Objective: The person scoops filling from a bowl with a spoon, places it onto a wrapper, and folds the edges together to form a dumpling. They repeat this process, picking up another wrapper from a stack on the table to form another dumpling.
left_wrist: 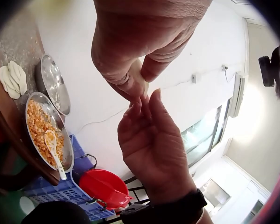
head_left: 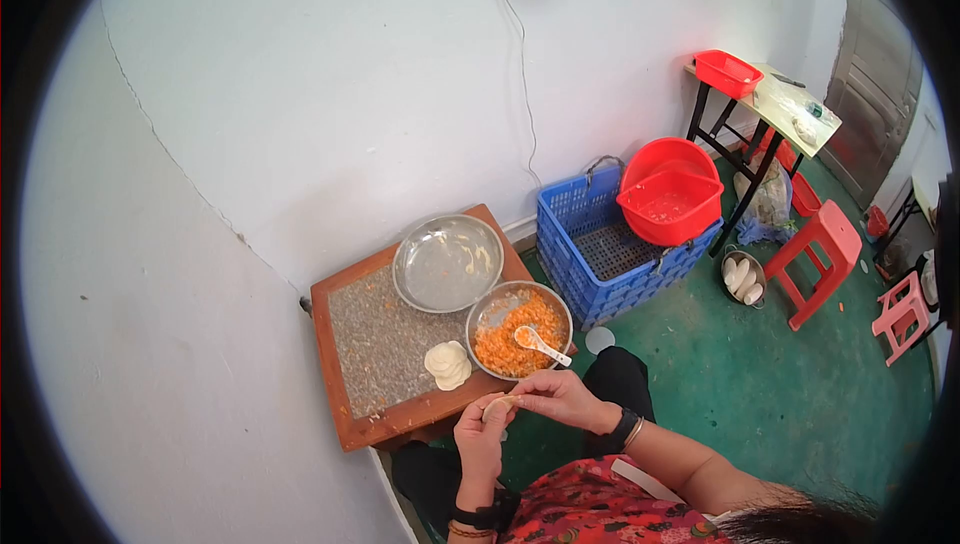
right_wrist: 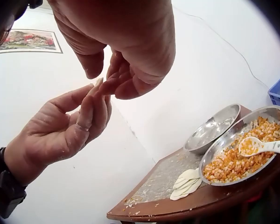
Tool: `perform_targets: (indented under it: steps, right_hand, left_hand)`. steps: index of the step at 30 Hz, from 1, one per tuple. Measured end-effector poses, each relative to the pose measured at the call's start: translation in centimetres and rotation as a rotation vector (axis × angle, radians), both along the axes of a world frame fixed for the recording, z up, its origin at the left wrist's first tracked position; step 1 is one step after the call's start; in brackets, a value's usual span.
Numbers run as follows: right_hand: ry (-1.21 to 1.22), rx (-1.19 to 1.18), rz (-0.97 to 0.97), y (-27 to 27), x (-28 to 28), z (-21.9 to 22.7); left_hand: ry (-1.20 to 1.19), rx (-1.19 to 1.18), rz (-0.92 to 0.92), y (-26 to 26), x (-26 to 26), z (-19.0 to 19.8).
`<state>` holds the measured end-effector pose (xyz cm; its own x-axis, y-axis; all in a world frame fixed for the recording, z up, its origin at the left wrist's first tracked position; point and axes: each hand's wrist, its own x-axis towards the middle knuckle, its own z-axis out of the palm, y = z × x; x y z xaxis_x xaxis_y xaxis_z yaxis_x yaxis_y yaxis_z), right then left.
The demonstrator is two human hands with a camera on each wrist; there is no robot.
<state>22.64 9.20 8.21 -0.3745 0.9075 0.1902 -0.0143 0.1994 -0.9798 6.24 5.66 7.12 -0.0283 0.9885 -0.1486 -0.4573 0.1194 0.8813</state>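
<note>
In the head view both hands meet just in front of the table's near edge. My left hand holds a pale dough dumpling between thumb and fingers. From the other side, my right hand pinches the dumpling's edge with its fingertips. The fingers cover most of it; the left wrist view shows part of the pale dough. Close by on the table lies a fanned stack of round dough wrappers. Beside it is a metal bowl of chopped orange-and-white filling, with a white spoon resting in it.
A second metal bowl, smeared with a few scraps, sits at the back of the wood-framed table against the wall. To the right, a blue crate carries red basins. Further off are a red stool and a side table.
</note>
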Motion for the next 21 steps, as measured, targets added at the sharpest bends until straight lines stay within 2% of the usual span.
perform_targets:
  steps: [1, 4, 7, 10, 16, 19, 21]
  right_hand:
    - [0.000, 0.002, -0.002, -0.1, 0.0, 0.0]
    - [0.227, -0.235, 0.051, -0.3, 0.0, -0.3]
    - [0.264, -0.211, 0.063, -0.3, 0.0, -0.3]
    - [0.161, -0.124, 0.085, -0.1, 0.3, -0.1]
    - [0.273, -0.307, 0.120, 0.0, 0.5, -0.9]
    - [0.186, -0.241, 0.110, -0.1, 0.6, -1.3]
    - [0.227, -0.286, 0.123, -0.3, 0.7, -1.1]
  left_hand:
    - [-0.028, -0.012, 0.004, 0.0, 0.1, 0.2]
    - [-0.119, -0.049, 0.012, -0.1, 0.0, 0.9]
    - [-0.166, -0.056, 0.003, -0.1, -0.2, 1.0]
    - [-0.178, -0.061, -0.004, -0.1, -0.1, 0.9]
    - [-0.174, -0.075, 0.002, -0.3, 0.3, 1.4]
    - [-0.152, -0.082, 0.011, -0.2, 0.7, 1.0]
    - [-0.137, -0.093, 0.020, -0.3, 0.8, 1.0]
